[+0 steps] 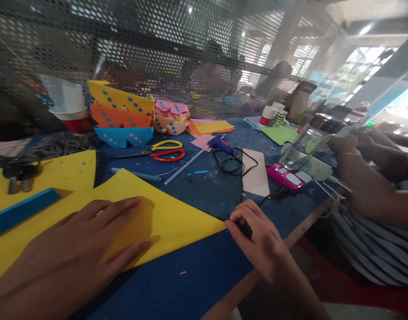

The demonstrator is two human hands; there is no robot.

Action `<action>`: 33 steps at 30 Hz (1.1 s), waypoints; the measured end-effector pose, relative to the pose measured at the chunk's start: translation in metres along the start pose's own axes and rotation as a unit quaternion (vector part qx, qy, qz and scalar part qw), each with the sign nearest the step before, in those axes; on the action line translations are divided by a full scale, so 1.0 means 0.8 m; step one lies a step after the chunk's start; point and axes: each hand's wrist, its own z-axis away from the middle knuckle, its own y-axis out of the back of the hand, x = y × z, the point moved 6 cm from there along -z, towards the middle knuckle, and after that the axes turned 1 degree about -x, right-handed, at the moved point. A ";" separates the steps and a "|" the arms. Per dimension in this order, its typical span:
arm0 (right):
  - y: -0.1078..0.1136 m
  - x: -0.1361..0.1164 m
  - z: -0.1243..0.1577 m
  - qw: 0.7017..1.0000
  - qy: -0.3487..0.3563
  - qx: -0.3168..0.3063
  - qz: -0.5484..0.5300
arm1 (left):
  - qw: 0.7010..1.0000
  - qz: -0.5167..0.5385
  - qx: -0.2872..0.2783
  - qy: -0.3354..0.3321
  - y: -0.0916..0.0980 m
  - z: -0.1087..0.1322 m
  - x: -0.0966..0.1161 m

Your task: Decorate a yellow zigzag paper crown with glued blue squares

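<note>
A folded sheet of yellow paper (177, 222) lies on the blue table, tapering to a point at its right end. My left hand (86, 244) rests flat on it, fingers stretched out. At the tip, my right hand (253, 231) pinches the paper's corner between thumb and finger. Left of my left hand, a blue strip (23, 211) lies over the yellow sheet. Beyond the paper are scissors (157, 152) with one yellow and one red handle, a pen (140, 175), a clear glue stick (185, 165) and a blue glue gun (222, 144) with a coiled black cord.
Folded paper pieces (122, 120) in yellow, orange and blue stand at the back left beside a red-and-white cup (73, 118). A pink device (285, 177) and a glass jar (305, 144) sit to the right. Another person's arm (367, 173) reaches in there.
</note>
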 end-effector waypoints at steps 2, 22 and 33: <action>-0.001 0.001 0.001 1.000 0.013 0.005 0.012 | 1.000 -0.018 -0.021 -0.004 0.002 0.001 0.004; -0.007 0.000 0.004 0.996 0.060 0.015 0.064 | 1.000 0.013 0.000 -0.027 0.015 0.002 0.014; -0.004 -0.002 0.002 0.993 0.075 0.034 0.079 | 1.000 0.025 -0.008 -0.014 0.015 -0.001 0.014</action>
